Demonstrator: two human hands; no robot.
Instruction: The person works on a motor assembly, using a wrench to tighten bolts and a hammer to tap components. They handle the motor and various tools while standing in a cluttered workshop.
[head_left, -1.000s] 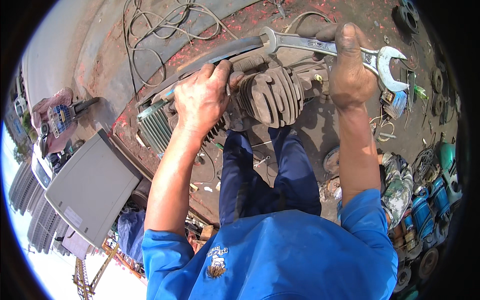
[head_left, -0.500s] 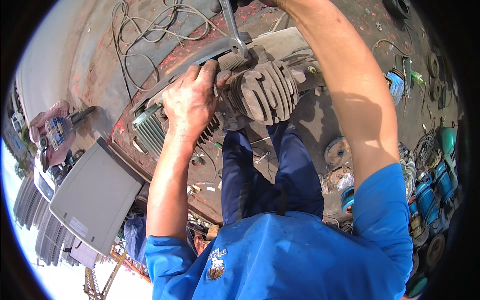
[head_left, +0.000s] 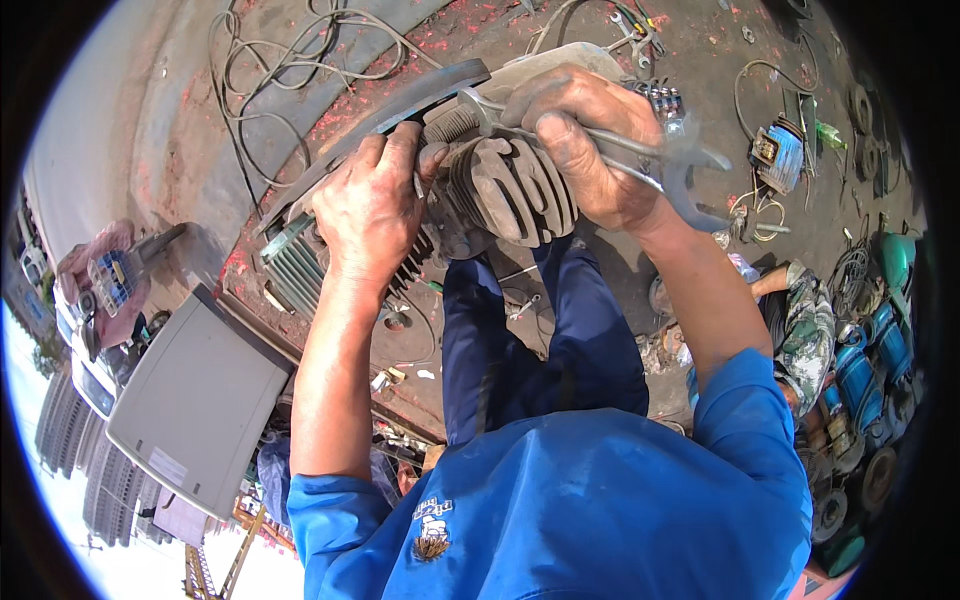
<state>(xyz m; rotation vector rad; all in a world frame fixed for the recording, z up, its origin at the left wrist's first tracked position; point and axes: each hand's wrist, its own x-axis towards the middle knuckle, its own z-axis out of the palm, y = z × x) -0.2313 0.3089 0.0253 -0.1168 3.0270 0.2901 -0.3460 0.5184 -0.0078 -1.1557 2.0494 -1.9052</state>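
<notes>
A greasy air compressor pump with a finned cylinder [head_left: 512,190] stands in front of me, above my legs. My left hand [head_left: 368,205] grips its near-left part, fingers curled over beside the cylinder and thumb bent in. To the right, my right hand [head_left: 590,140] is closed around a metal wrench [head_left: 625,143]. One end of the wrench sits at the pump's far side, next to a ribbed coil-like part [head_left: 450,125]. Its other end sticks out to the right past my hand, blurred by motion. What the wrench end seats on is hidden. A dark flywheel rim [head_left: 420,95] curves behind the left hand.
Loose cable [head_left: 270,75] lies coiled at the far left. Several hand tools [head_left: 640,40] lie on the ground beyond the pump. A blue motor-like part [head_left: 785,155] is at right, and a co-worker's camouflage sleeve [head_left: 808,325] reaches in below it. A grey panel [head_left: 200,400] stands at left.
My right hand has come down toward me from the top edge. The wrench has swung from pointing away to pointing right. The left hand stays on the pump. A co-worker's arm has appeared.
</notes>
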